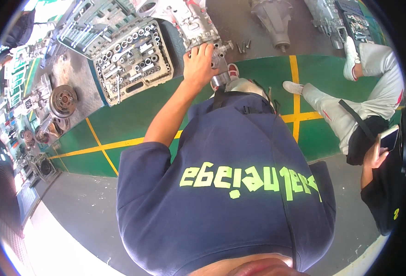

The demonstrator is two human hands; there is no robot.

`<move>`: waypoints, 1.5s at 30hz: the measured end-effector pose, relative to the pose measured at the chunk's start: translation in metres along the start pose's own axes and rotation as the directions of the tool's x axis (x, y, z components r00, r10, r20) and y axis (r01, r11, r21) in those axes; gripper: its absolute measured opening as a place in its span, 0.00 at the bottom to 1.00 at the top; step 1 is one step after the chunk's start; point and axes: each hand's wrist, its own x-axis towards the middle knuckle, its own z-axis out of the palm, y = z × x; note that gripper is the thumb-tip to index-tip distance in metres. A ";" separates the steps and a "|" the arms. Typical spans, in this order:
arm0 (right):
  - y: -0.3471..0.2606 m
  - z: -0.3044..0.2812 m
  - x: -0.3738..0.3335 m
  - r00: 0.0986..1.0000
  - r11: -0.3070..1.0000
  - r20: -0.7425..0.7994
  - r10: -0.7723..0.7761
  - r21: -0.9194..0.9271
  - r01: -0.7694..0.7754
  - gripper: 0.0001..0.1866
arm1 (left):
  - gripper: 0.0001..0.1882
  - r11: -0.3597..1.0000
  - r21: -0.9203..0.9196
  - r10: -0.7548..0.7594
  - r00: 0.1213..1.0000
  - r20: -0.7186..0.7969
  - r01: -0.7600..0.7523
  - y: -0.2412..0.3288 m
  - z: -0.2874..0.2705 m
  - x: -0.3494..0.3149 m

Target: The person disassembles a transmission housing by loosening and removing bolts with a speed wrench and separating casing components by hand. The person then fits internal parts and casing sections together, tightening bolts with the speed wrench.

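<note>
My left hand point(200, 67) lies over the near end of a silvery metal gearbox point(191, 23) on the bench, fingers bent across the housing and thumb out to the right. The gearbox's far end runs out past the top edge of the picture. My right hand does not show; only the right sleeve point(325, 177) of my dark blue top is seen. Left of the gearbox lies an open socket set case point(141, 86), full of sockets and ratchets. Its raised lid point(76, 34) holds several wrenches. A few loose bolts point(244, 46) are on the bench right of my hand.
A tapered grey housing point(272, 20) stands at the far middle, with another metal assembly point(325, 20) to its right. On the right a seated person's hand point(373, 158) holds a phone point(389, 139). A rusty round disc point(63, 101) sits at left. Yellow lines point(295, 92) cross the green floor.
</note>
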 end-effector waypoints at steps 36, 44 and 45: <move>0.165 -0.516 0.113 0.565 -0.351 -0.515 -0.645 -0.457 -0.817 0.28 | 0.36 -0.783 -0.584 -0.044 0.917 0.396 0.215 0.016 -0.066 0.009; 0.182 -0.491 0.114 0.515 -0.348 -0.525 -0.678 -0.388 -0.853 0.23 | 0.35 -0.820 -0.524 0.037 0.935 0.352 0.230 -0.032 -0.065 -0.031; 0.185 -0.487 0.117 0.512 -0.343 -0.526 -0.679 -0.389 -0.855 0.23 | 0.36 -0.821 -0.525 0.021 0.931 0.364 0.223 -0.040 -0.065 -0.038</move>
